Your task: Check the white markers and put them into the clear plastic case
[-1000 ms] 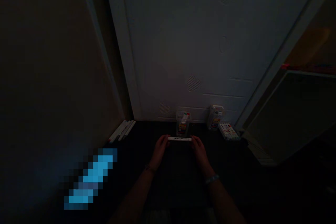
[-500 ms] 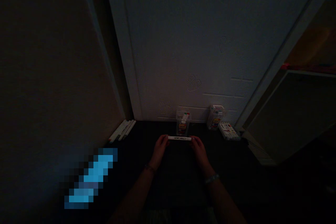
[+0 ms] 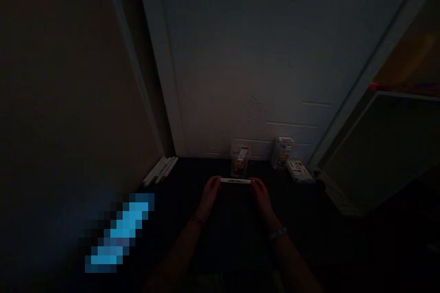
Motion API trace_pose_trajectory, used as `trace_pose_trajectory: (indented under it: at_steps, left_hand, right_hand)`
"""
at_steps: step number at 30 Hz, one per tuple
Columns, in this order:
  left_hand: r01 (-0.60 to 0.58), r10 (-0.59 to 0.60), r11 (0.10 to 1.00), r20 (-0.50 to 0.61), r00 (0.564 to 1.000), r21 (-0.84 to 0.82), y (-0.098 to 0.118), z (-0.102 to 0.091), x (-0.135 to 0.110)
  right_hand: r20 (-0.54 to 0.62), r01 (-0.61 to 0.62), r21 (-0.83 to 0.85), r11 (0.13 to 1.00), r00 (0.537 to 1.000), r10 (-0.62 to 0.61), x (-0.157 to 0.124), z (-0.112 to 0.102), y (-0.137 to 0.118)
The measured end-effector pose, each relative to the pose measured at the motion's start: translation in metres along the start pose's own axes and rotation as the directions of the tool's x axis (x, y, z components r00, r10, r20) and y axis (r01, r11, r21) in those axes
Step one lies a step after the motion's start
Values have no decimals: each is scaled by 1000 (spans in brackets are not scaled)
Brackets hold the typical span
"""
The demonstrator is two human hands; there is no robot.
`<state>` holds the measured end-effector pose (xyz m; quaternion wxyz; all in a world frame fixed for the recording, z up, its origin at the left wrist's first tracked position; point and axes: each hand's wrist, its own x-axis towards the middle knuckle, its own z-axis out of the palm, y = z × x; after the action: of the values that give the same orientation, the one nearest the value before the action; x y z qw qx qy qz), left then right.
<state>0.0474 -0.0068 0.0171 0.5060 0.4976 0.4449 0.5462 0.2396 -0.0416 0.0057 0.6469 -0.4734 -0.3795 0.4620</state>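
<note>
A white marker with dark print on its barrel lies level between my two hands. My left hand pinches its left end, and my right hand pinches the right end. Just behind the marker stands a clear plastic case with a few markers upright inside, red and green showing at their tops. The room is very dim, so finger details are hard to see.
Several white markers lie at the table's left. At the back right are a second clear case and a flat stack of markers. A pale panel rises behind the dark table. A pixelated bright blue patch is lower left.
</note>
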Motion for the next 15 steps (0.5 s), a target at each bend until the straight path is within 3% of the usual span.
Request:
trace_pose_trajectory:
  at_steps: [15]
  left_hand:
    - [-12, 12, 1000, -4, 1000, 27, -6, -1, 2]
  right_hand:
    - [-28, 16, -21, 1000, 999, -16, 4, -2, 7]
